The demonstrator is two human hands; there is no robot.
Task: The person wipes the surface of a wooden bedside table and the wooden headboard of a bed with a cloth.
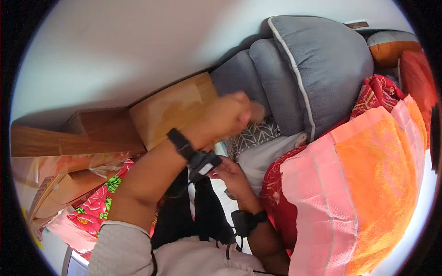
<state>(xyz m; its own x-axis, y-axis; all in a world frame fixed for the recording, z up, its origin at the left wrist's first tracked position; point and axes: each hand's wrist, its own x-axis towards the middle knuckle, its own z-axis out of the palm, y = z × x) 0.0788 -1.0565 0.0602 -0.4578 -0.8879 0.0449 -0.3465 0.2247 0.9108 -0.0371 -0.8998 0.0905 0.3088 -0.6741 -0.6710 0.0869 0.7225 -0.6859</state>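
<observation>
My left hand [234,114] is raised across the middle, over the wooden panel's edge and in front of the grey cushions. It is blurred by motion, its fingers curled in; anything they hold is too smeared to see. Lower down, close to my lap, is my right hand [231,174], its fingers bent together. The left wrist and its black strap [199,162] partly cover those fingertips, so what they grip is hidden. A second black strap with a cable [247,222] goes round my right wrist. White cloth [260,158] and grey patterned fabric [253,137] lie just beyond the right hand.
Large grey cushions [329,69] lean against the pale wall [138,46]. An orange and pink towel [382,179] drapes over red cloth on the right. At left stand a wooden panel [172,108], a wooden ledge [50,141] and pink flowered fabric [94,202].
</observation>
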